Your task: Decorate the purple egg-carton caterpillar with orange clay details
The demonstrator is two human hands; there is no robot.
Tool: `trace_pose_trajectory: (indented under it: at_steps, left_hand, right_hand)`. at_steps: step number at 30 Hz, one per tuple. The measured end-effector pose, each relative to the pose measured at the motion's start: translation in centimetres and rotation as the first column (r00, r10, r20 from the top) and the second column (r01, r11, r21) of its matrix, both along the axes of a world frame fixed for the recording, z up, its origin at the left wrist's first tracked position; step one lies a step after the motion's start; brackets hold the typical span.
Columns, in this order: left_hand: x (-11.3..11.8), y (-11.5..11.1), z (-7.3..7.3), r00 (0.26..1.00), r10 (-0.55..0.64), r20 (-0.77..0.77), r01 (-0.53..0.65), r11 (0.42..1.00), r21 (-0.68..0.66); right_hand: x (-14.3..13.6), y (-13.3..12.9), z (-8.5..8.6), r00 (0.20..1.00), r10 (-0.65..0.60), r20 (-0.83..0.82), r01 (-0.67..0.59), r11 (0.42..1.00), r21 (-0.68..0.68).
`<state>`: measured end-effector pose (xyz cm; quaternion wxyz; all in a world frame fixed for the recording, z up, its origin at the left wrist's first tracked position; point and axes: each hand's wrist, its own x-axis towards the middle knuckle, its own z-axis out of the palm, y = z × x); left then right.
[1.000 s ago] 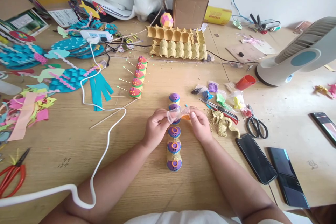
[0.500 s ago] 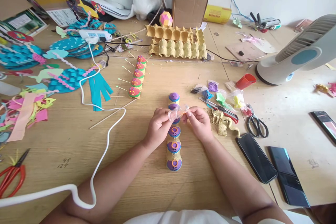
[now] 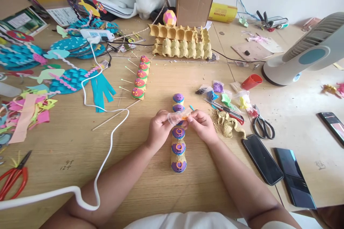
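Pinched between my hands is a small clear plastic bag (image 3: 176, 117) with a bit of orange clay inside. My left hand (image 3: 159, 127) grips its left end, and my right hand (image 3: 201, 125) holds the end where the orange shows. Beneath the bag a strip of egg-carton cups (image 3: 178, 149) runs toward me, topped with purple and blue clay. The three nearest cups carry orange rings; the two farthest show none. The cup under my hands is partly hidden.
A finished-looking red and green cup strip (image 3: 141, 77) stands behind to the left. Clay bags (image 3: 226, 99), a cutter (image 3: 228, 111), black scissors (image 3: 262, 125) and phones (image 3: 262, 159) lie to the right. A white cable (image 3: 111, 139) loops across the left, near my forearm.
The clear bag is stretched more to the left and lies flatter, with the orange clay more visible near my right fingers. Both hands have stayed nearly in place.
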<state>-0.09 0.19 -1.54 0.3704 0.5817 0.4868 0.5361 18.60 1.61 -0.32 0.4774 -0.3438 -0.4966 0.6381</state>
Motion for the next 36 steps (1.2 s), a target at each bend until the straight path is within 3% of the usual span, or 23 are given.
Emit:
trace_pose_trajectory:
  at_steps: [4, 12, 18, 23, 26, 32, 36]
  left_hand:
    - [0.0, -0.1, 0.4, 1.000, -0.017, -0.020, 0.018, 0.998, 0.065]
    - [0.1, 0.0, 0.6, 0.999, 0.034, -0.041, -0.033, 0.999, 0.032]
    - [0.1, -0.2, 0.8, 0.996, 0.023, -0.091, -0.017, 0.998, 0.066]
    - [0.4, -0.3, 1.1, 0.988, 0.000, -0.157, 0.012, 0.997, 0.076]
    - [0.5, -0.4, 1.3, 0.987, -0.015, -0.160, 0.028, 0.996, 0.079]
    - [0.4, -0.3, 1.0, 0.989, -0.025, -0.143, 0.036, 0.997, 0.071]
    - [0.3, -0.2, 0.5, 0.998, -0.049, -0.032, 0.049, 0.999, -0.008]
  right_hand:
    - [0.1, -0.1, 0.0, 1.000, 0.023, 0.012, -0.023, 1.000, 0.005]
    - [-0.1, -0.1, -0.4, 0.998, -0.055, 0.012, 0.054, 0.995, 0.083]
    - [-0.2, -0.2, -1.1, 0.967, -0.221, 0.124, 0.176, 0.938, 0.298]
    - [0.1, -0.1, -0.9, 0.932, -0.255, 0.259, 0.132, 0.901, 0.414]
    - [0.2, 0.0, -0.6, 0.925, -0.236, 0.299, 0.099, 0.907, 0.410]
    - [0.1, 0.1, -0.9, 0.945, -0.241, 0.222, 0.137, 0.905, 0.402]
    - [0.1, 0.3, -1.2, 0.945, -0.237, 0.227, 0.131, 0.907, 0.400]
